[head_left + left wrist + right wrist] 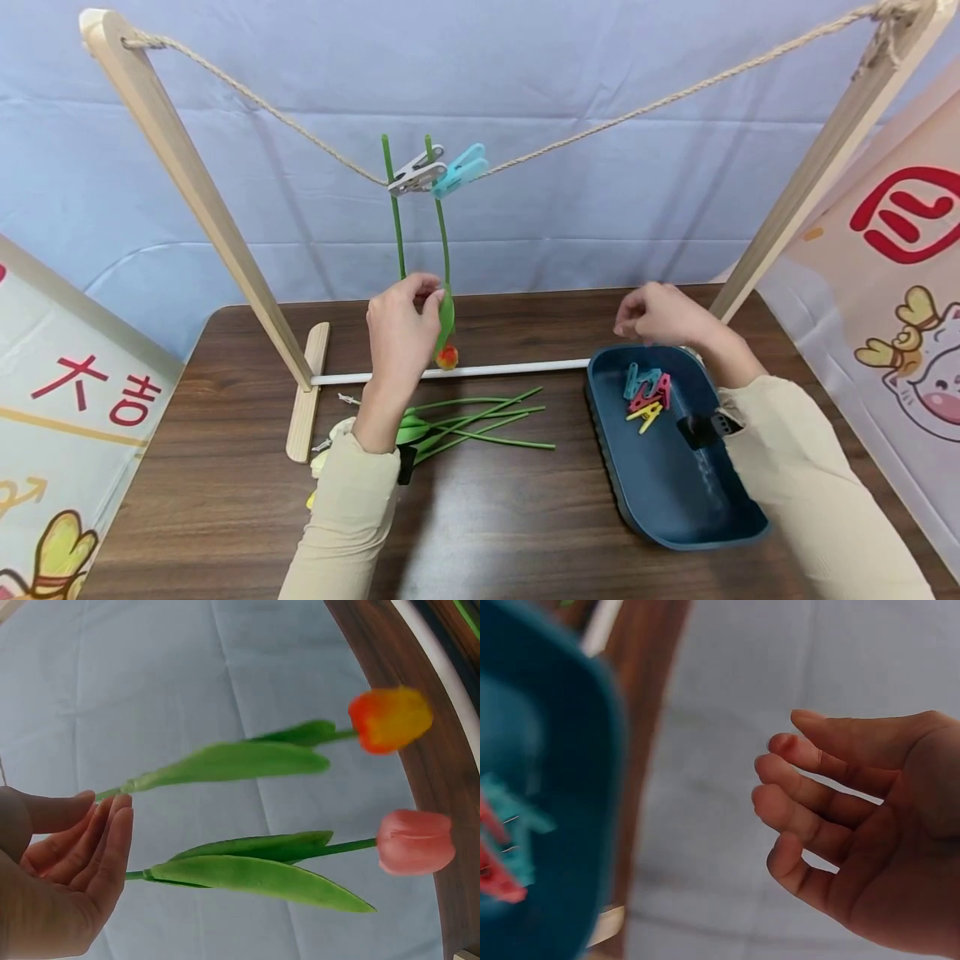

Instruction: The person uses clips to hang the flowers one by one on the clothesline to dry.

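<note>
Two artificial tulips hang heads-down from the rope (645,110). A grey clothespin (416,173) and a light-blue clothespin (461,170) sit at their stems. My left hand (401,333) pinches the stem of the orange-yellow tulip (390,720) between thumb and fingertip, just above its leaves. The pink tulip (415,842) hangs beside it; in the head view the left hand hides its head. My right hand (666,315) is above the far end of the dark blue tub (622,483). Its fingers are loosely bent with nothing between them, as the right wrist view shows.
Wooden posts (198,196) carry the rope, with a white rod (517,367) joining them low down. Several more tulip stems (498,437) lie on the table, their heads partly behind the left forearm. Blue, red and yellow clothespins (647,408) lie in the tub.
</note>
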`<action>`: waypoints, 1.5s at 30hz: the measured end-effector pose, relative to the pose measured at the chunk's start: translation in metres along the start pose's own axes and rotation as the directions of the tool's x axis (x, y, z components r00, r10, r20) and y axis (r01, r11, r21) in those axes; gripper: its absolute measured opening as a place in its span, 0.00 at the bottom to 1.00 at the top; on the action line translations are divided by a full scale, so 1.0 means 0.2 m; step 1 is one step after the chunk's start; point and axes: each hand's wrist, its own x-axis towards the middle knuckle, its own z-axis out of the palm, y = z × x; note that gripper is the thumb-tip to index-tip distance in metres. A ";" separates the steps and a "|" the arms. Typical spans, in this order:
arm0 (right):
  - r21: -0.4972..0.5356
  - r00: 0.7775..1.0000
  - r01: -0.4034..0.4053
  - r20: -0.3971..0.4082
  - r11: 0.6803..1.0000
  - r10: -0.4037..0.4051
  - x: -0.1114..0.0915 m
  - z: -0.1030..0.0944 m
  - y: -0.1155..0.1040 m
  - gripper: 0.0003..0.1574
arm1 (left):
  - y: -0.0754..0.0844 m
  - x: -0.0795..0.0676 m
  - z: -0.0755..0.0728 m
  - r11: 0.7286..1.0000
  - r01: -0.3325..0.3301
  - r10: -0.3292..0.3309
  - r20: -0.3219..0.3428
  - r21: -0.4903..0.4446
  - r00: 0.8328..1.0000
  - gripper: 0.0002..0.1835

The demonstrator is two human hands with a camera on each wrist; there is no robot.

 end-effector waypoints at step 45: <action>0.081 0.991 0.053 0.116 0.995 -0.062 -0.11 0.43 0.44 0.13 | -0.06 -0.06 0.00 0.997 0.054 -0.057 0.049 0.049 0.997 0.04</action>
